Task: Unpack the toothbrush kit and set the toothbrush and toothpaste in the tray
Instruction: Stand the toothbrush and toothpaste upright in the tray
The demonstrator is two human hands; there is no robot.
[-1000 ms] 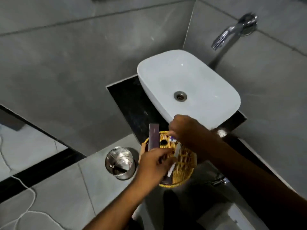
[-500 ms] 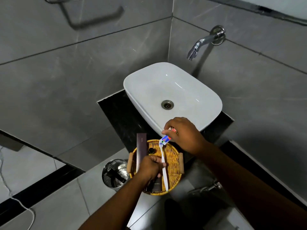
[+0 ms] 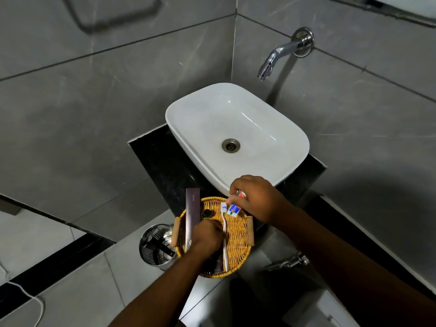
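The round woven yellow wicker tray (image 3: 238, 256) with two wooden side handles sits at the near edge of the black stone counter (image 3: 160, 166), just in front of the white oval ceramic basin (image 3: 259, 114), so both hands can work over it. The left hand (image 3: 207, 239) is curled narrow around the middle of the slim white plastic toothbrush (image 3: 224, 232), apparently steadying it flat on the weave; its long axis runs from the tray's near rim to its far rim, head pointing toward the basin. The right hand (image 3: 257, 199) pinches the small blue, white and red toothpaste tube (image 3: 234, 210) at the tray's far rim, beside the brush head. A long dark brown cardboard box (image 3: 193, 218) lies along the tray's left side, overhanging its far rim.
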